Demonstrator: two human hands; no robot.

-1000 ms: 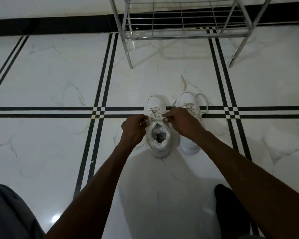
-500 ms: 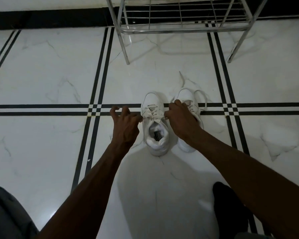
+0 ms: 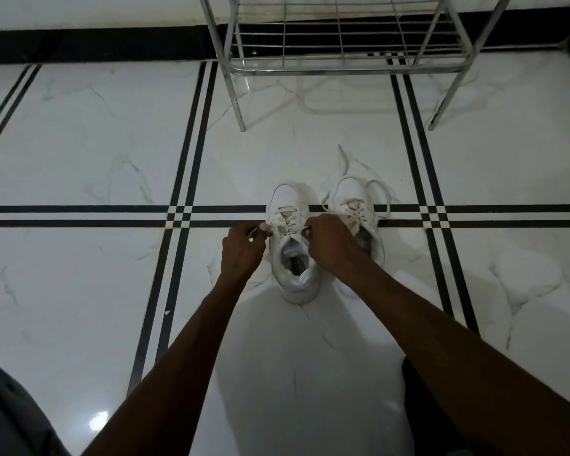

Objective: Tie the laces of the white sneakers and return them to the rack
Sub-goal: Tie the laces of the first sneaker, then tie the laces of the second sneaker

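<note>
Two white sneakers stand side by side on the marble floor, toes pointing away from me. My left hand pinches a lace end at the left side of the left sneaker. My right hand grips the other lace end at that sneaker's right side, and partly covers the right sneaker. The right sneaker's laces lie loose on the floor around its toe. The metal shoe rack stands beyond the sneakers, its lower wire shelf bare.
White marble floor with black double lines crossing it. A black skirting runs along the wall behind the rack. My knees show dark at the bottom left and bottom right corners.
My left hand, spread out to the left half a second ago, has closed back in beside the left sneaker. Both hands still hold its laces. The view has shifted slightly.
</note>
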